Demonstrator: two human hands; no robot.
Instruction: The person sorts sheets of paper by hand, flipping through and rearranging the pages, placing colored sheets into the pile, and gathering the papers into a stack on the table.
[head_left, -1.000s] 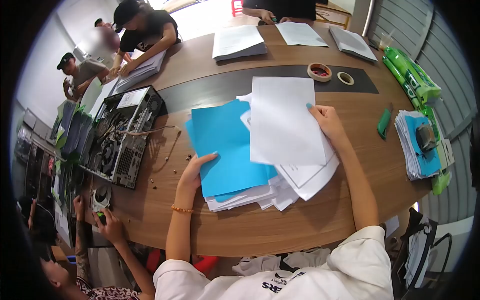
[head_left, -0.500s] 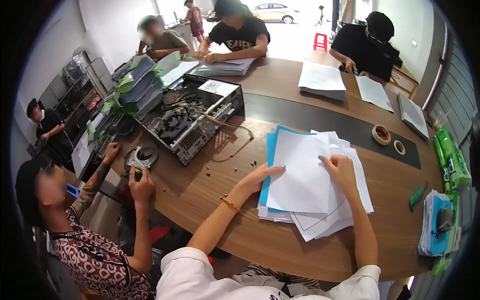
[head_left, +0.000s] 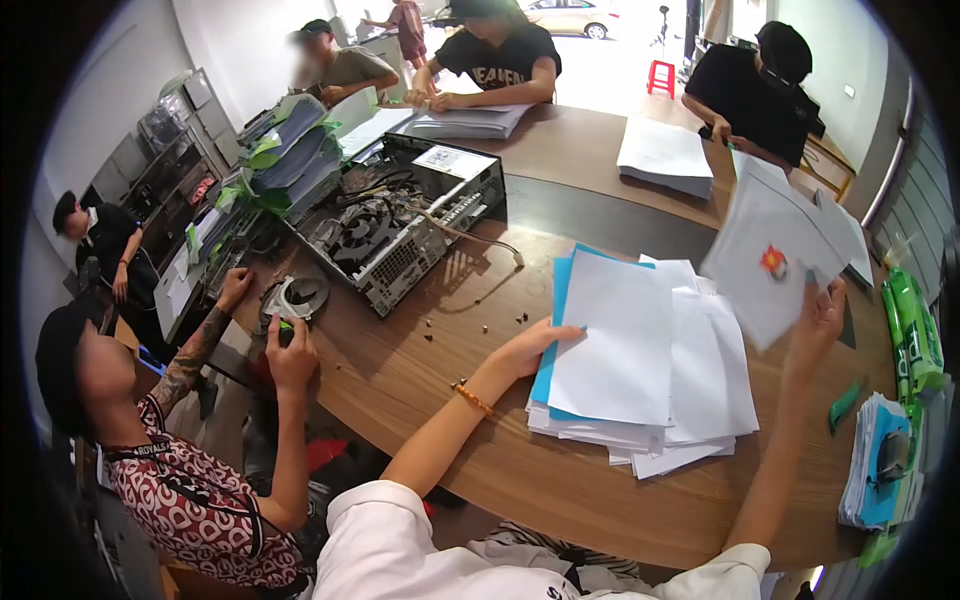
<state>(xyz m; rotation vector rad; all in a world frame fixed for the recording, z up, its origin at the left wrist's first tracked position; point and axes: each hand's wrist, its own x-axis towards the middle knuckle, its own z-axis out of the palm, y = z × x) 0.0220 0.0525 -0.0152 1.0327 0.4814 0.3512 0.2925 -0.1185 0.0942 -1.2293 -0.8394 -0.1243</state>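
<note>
My left hand (head_left: pixel 538 348) grips the left edge of a paper stack (head_left: pixel 612 340), its thumb lying on the top white sheet and its fingers partly hidden at the edge. A blue sheet (head_left: pixel 562 290) shows beneath that top sheet. More loose white sheets (head_left: pixel 712 375) spread out to the right of it. Raised at the right, my right hand (head_left: pixel 822 315) pinches the lower right corner of a white sheet of paper (head_left: pixel 745 255) with a small red-and-yellow picture on it. This sheet is tilted above the table and slightly blurred.
An opened computer case (head_left: pixel 400 220) stands left of the papers, with small screws (head_left: pixel 485 328) nearby. A co-worker at the left holds something green near a round metal part (head_left: pixel 295 300). Paper piles (head_left: pixel 665 155) lie at the back. A green cutter (head_left: pixel 843 407) and green packs (head_left: pixel 912 330) are right.
My right hand has lifted a sheet off the papers and carried it up and to the right. My left hand stays on the stack. The view has shifted slightly.
</note>
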